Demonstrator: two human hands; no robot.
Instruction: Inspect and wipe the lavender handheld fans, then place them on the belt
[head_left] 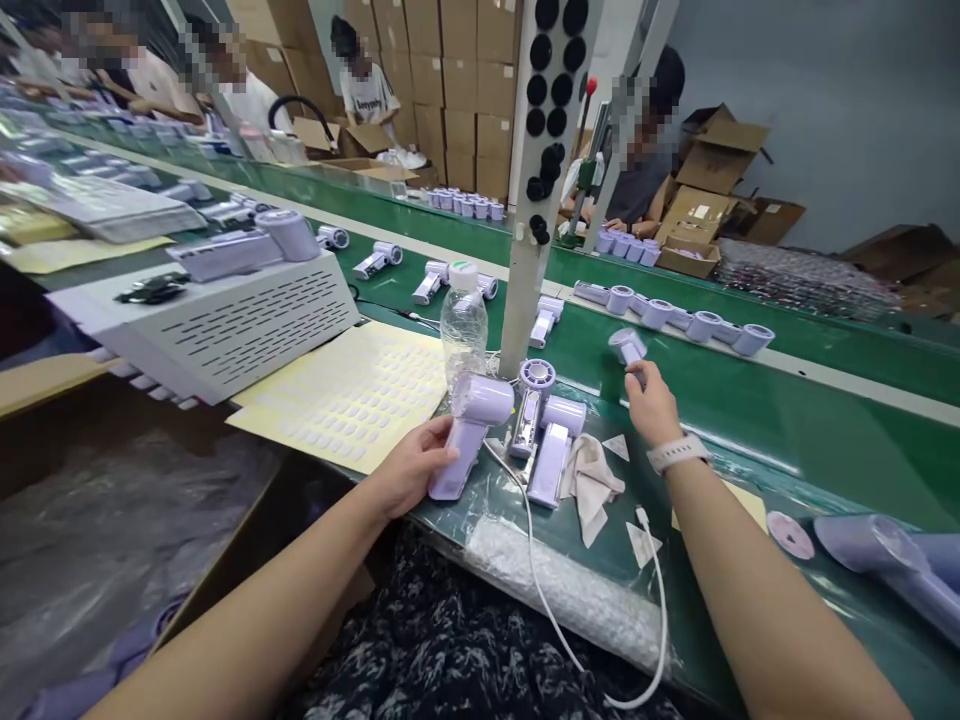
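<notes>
My left hand is closed around the handle of a purple handheld fan, its round head uppermost, at the table's near edge. Out over the green conveyor, my right hand is closed on a second purple fan, whose handle is mostly hidden by my fingers. Between my hands lie a fan with an exposed silvery handle and another purple fan. A crumpled beige cloth rests beside them. A white charging cable loops over the table's front edge.
A clear plastic bottle stands by a metal post. Left are a yellow sticker sheet and a slotted white metal box. Bubble wrap lines the front edge. More fans lie along the conveyor; co-workers sit beyond.
</notes>
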